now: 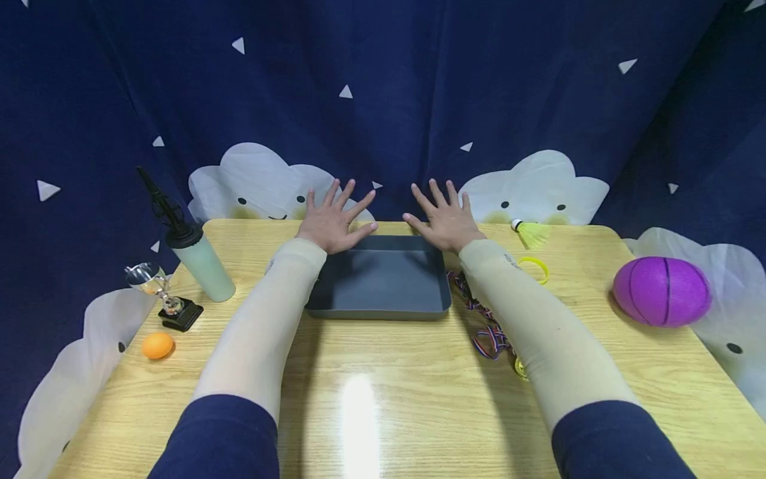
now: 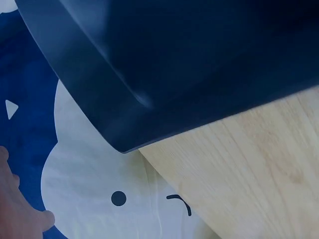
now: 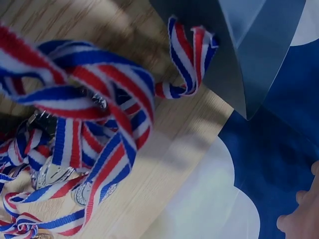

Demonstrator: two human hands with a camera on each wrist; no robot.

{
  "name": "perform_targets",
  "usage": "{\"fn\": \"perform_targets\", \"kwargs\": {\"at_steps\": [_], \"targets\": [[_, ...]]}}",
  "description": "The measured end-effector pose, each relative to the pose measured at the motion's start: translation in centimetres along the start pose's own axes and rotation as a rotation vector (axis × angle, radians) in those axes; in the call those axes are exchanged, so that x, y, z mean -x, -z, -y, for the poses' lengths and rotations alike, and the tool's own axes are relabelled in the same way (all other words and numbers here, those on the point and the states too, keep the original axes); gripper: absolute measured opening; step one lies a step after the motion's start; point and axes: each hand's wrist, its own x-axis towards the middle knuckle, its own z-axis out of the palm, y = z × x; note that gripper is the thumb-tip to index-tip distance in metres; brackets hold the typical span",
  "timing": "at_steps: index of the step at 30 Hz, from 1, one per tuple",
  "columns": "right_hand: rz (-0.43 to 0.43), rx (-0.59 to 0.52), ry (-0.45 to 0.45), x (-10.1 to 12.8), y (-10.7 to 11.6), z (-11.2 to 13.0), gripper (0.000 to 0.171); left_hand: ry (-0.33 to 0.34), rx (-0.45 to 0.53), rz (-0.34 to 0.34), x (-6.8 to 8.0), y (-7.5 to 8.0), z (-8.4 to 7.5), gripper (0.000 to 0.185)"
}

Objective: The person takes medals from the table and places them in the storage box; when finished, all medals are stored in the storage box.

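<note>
Both hands reach out over the far part of a wooden table with fingers straight and spread. In the head view the left hand hovers over the back left corner of a shallow dark grey tray, holding nothing. The right hand, likewise holding nothing, is over the tray's back right corner. Fingertips of the left hand show at the lower left of the left wrist view, and those of the right at the lower right of its own. Medals on red, white and blue ribbons lie beside the tray, partly hidden under the right forearm.
Left on the table are a pale green pump bottle, a silver trophy cup and an orange ball. To the right lie a yellow shuttlecock, a yellow ring and a purple ball. A blue curtain hangs behind.
</note>
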Motion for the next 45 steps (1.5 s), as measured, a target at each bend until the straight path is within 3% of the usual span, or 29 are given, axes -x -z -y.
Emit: {"fn": "perform_targets", "kwargs": {"at_steps": [11,18,22,26,29,32,39,45], "targets": [[0.005,0.011,0.030,0.4,0.7,-0.5,0.079,0.015,0.028,0.006,0.4,0.4,0.3,0.079],[0.089,-0.169,0.181,2.4,2.7,-4.1,0.064,0.065,0.206,0.026,1.5,0.4,2.0,0.081],[0.190,-0.215,0.230,3.8,3.1,-7.3,0.045,0.113,0.352,0.114,2.4,0.3,3.5,0.079],[0.321,-0.188,0.223,5.2,2.5,-9.1,0.039,0.216,0.535,0.296,3.2,-0.2,4.7,0.067],[0.431,-0.161,0.150,5.9,2.0,-9.7,0.039,0.295,0.648,0.399,3.4,-0.5,5.0,0.063],[0.481,-0.136,0.100,6.3,1.3,-10.1,0.035,0.326,0.715,0.430,3.3,-0.9,4.9,0.062],[0.440,-0.144,0.140,6.3,0.0,-10.2,0.024,0.367,0.776,0.442,3.3,-1.5,4.7,0.059],[0.347,-0.203,0.163,6.6,-0.7,-11.0,0.024,0.377,0.798,0.434,3.4,-1.4,4.6,0.059]]}}
